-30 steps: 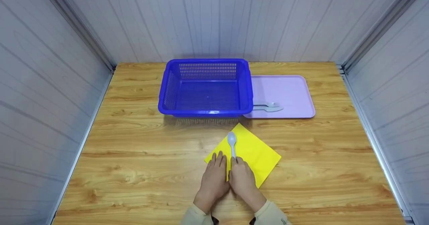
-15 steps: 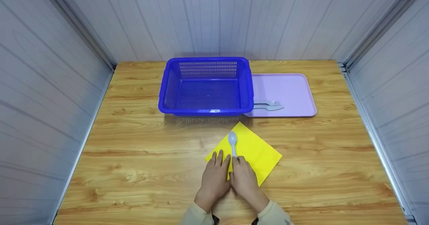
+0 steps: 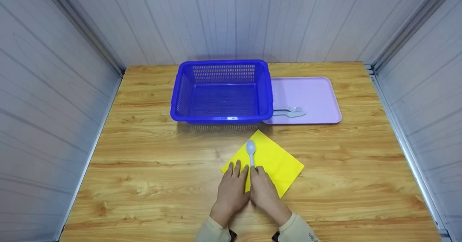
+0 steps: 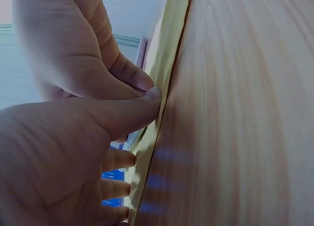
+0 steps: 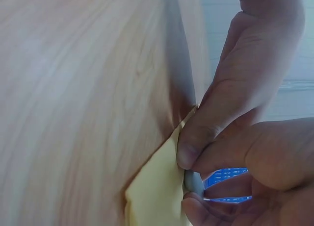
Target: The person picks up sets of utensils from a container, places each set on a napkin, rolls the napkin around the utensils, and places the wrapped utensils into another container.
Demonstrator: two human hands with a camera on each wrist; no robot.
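Observation:
A pale grey plastic spoon [image 3: 250,147] lies on a yellow napkin [image 3: 276,162], bowl pointing away from me. My right hand [image 3: 265,189] holds its handle down near the napkin's left half; the right wrist view shows the handle [image 5: 194,183] by the fingertips. My left hand [image 3: 232,191] rests on the napkin's left side, its fingers stretched forward. In the left wrist view, the left thumb meets the napkin's near edge [image 4: 156,106] close to the right hand's fingertips. Both hands cover the napkin's near left part.
Behind the napkin stands a blue plastic basket [image 3: 223,119]. To its right lies a pink tray [image 3: 314,94], its left side hidden behind the basket. A fork [image 3: 294,109] and a knife [image 3: 296,114] lie on the tray. Pale panels wall in the wooden table [image 3: 144,155].
Both hands keep their places on the napkin and spoon. The whole scene has shifted slightly upward in the head view.

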